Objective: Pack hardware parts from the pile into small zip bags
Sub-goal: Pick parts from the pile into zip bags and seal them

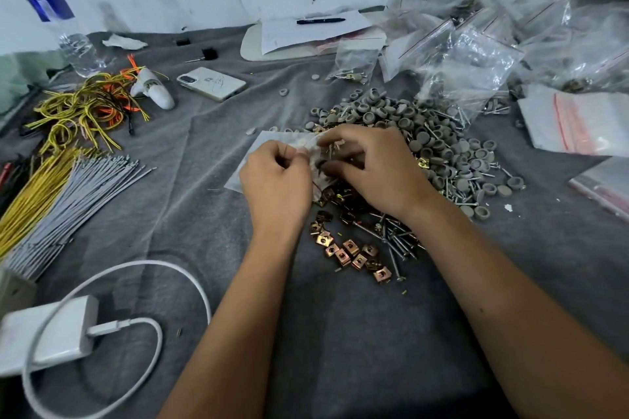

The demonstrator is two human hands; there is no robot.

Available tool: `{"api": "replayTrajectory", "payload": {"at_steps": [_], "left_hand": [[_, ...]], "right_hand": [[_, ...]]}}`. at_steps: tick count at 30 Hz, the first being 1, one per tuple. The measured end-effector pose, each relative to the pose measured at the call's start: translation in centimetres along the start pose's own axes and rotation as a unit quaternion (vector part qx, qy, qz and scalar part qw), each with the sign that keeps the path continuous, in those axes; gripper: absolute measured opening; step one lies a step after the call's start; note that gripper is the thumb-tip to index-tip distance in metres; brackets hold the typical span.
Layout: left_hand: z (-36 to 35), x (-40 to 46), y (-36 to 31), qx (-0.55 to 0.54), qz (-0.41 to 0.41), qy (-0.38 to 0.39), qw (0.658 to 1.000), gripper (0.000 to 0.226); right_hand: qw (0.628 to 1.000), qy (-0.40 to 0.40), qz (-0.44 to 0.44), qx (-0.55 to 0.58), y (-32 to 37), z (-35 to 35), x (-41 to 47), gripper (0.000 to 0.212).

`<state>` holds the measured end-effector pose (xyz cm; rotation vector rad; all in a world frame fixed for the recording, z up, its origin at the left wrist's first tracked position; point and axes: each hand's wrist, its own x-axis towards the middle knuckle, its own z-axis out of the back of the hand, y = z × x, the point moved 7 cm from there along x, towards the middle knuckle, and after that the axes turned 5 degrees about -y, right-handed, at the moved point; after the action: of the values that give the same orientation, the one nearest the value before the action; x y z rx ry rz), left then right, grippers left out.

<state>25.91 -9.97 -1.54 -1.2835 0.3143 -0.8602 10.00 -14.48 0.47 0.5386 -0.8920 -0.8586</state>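
A small clear zip bag [258, 150] lies at the middle of the grey cloth, and both hands work at its mouth. My left hand [275, 187] pinches the bag's edge between thumb and fingers. My right hand [371, 170] has its fingers curled at the bag's opening, holding what look like small screws, though blur hides the detail. Behind and to the right of my hands spreads the pile of grey caps [439, 143] mixed with screws. Brass clip nuts [350, 255] and long screws [394, 241] lie just below my hands.
Filled and empty zip bags [476, 54] are heaped at the back right. A phone [211, 82], a water bottle [64, 34] and tangled yellow wires [81, 109] sit at the left, with cable ties [78, 190]. A white charger and cable [47, 333] lie front left.
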Motion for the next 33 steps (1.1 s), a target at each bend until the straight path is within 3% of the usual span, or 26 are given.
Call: {"api": "replayTrajectory", "payload": {"at_steps": [5, 9, 14, 22, 30, 33], "left_hand": [[0.1, 0.0, 0.0, 0.007, -0.007, -0.013, 1.0, 0.025], [0.0, -0.2, -0.1, 0.008, -0.024, -0.01, 1.0, 0.024], [0.0, -0.4, -0.5, -0.002, -0.052, -0.018, 0.998, 0.025], [-0.9, -0.4, -0.1, 0.001, -0.053, 0.016, 0.998, 0.03], [-0.8, -0.6, -0.4, -0.006, -0.056, 0.02, 0.998, 0.031], [-0.7, -0.6, -0.4, -0.007, -0.056, 0.02, 0.998, 0.031]], "right_hand": [[0.995, -0.083, 0.006, 0.06, -0.3, 3.4, 0.4, 0.013], [0.994, 0.044, 0.036, -0.097, -1.2, 4.1, 0.4, 0.012], [0.964, 0.192, 0.016, -0.182, -2.1, 2.2, 0.0, 0.021], [0.946, 0.213, -0.007, -0.246, -2.0, 2.0, -0.2, 0.017], [0.965, 0.207, -0.012, -0.157, -1.5, 2.6, -0.2, 0.019], [0.95, 0.235, -0.002, -0.207, -1.9, 2.1, -0.3, 0.019]]}}
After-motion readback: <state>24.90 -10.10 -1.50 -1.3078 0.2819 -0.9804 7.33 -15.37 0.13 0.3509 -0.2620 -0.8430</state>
